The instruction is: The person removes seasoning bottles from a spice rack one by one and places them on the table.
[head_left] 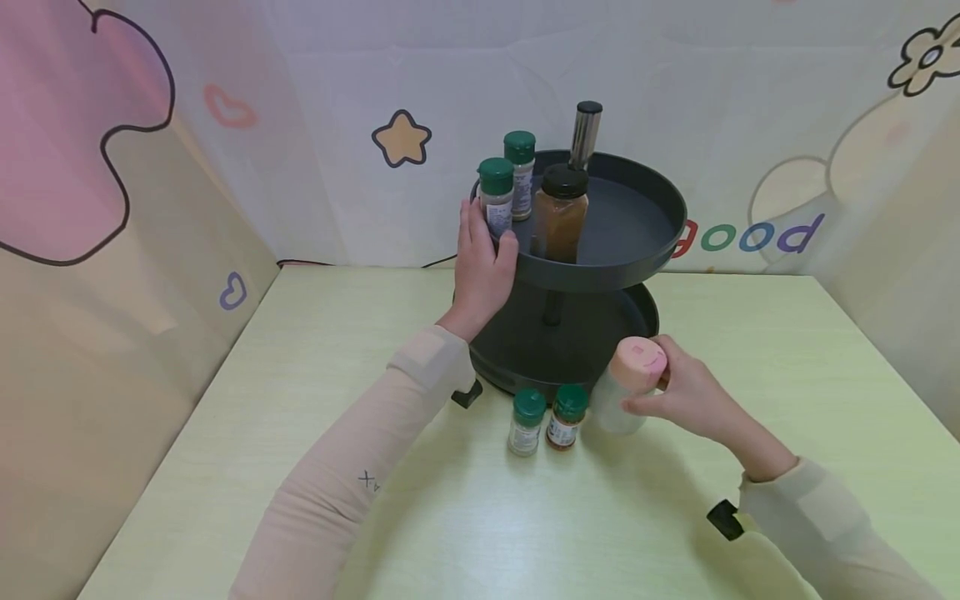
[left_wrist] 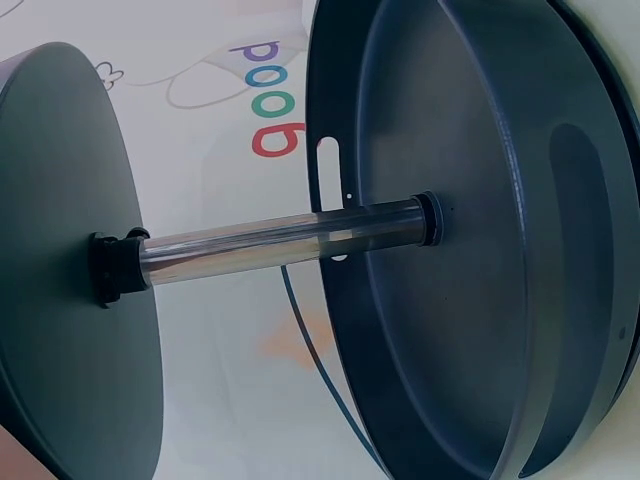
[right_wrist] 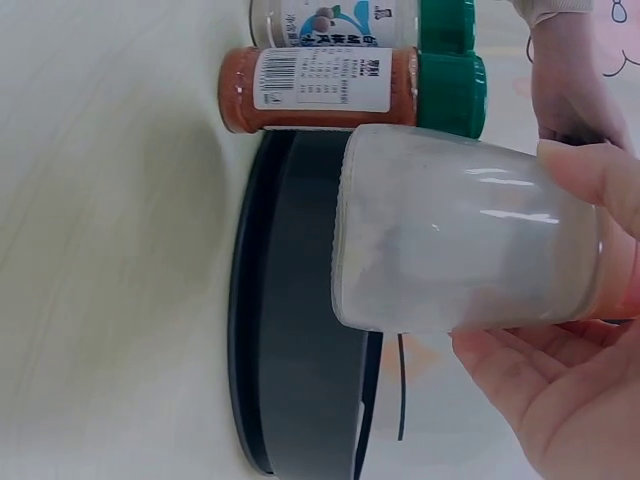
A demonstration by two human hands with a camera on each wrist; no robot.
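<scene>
My right hand [head_left: 693, 392] grips a translucent jar with a pink lid [head_left: 637, 365], thumb and fingers around its upper part. In the right wrist view the jar [right_wrist: 460, 235] is raised off the table in front of the lower tray. My left hand [head_left: 483, 271] rests against the outer rim of the black two-tier rack's upper tray [head_left: 622, 275], fingers extended. Just inside that rim stand two green-capped shakers [head_left: 497, 198] and a black-lidded jar of brown powder [head_left: 561, 217]. Beside the held jar, a pale green-capped shaker [head_left: 525, 423] and a reddish one [head_left: 566, 417] stand on the table.
The lower tray [head_left: 540, 342] sits beneath the upper one, joined by a central metal post [left_wrist: 285, 245]. A shiny handle [head_left: 586, 133] rises above the upper tray. Behind the light table [head_left: 360, 350] hangs a printed cloth backdrop [head_left: 322, 133]; a thin dark cable [head_left: 438, 261] runs there.
</scene>
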